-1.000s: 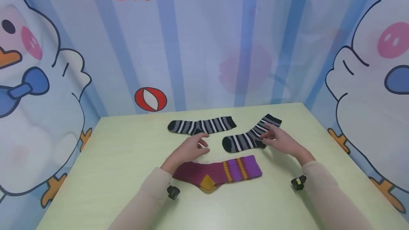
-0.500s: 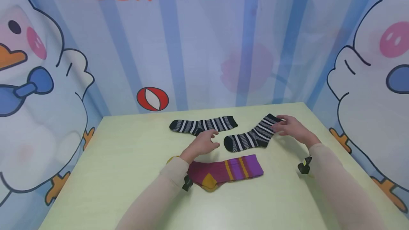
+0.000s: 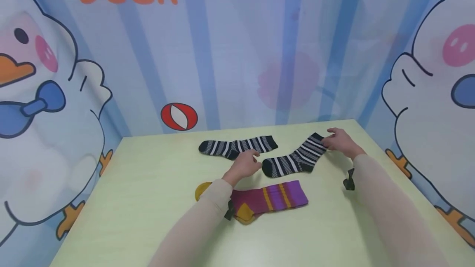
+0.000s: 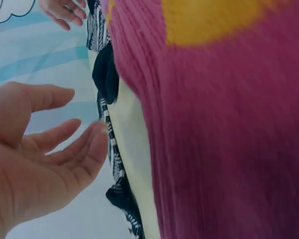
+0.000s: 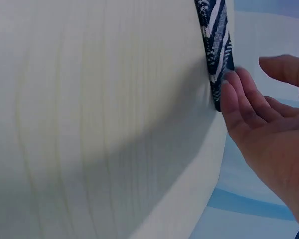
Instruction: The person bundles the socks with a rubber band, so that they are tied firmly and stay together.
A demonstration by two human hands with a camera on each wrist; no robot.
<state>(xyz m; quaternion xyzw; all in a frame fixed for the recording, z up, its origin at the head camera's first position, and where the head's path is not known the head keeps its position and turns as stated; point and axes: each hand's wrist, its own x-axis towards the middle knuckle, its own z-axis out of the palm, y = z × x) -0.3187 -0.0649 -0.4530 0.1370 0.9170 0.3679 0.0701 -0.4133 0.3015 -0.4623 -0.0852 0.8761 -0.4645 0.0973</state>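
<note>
A black, white and grey striped sock (image 3: 283, 165) lies bent on the table. Beside its cuff is my right hand (image 3: 342, 141), and in the right wrist view the fingertips (image 5: 229, 94) meet or nearly meet the cuff (image 5: 217, 59), thumb held apart. My left hand (image 3: 243, 165), fingers loosely bent, hovers near that sock's toe and holds nothing. Just behind it a matching striped sock (image 3: 217, 148) lies crosswise. Under my left forearm is a purple and maroon sock (image 3: 274, 198) with mustard heel, toe and bands; the sleeve covers part of it.
The pale green table (image 3: 148, 176) ends at a blue striped cloth backdrop (image 3: 237, 52) printed with cartoon ducks. A small black wrist camera (image 3: 349, 180) sits on my right wrist; another is on the left.
My right hand has moved outward from over the striped sock's middle to its cuff. My left hand has shifted right and slightly away from me. The socks appear to stay in place.
</note>
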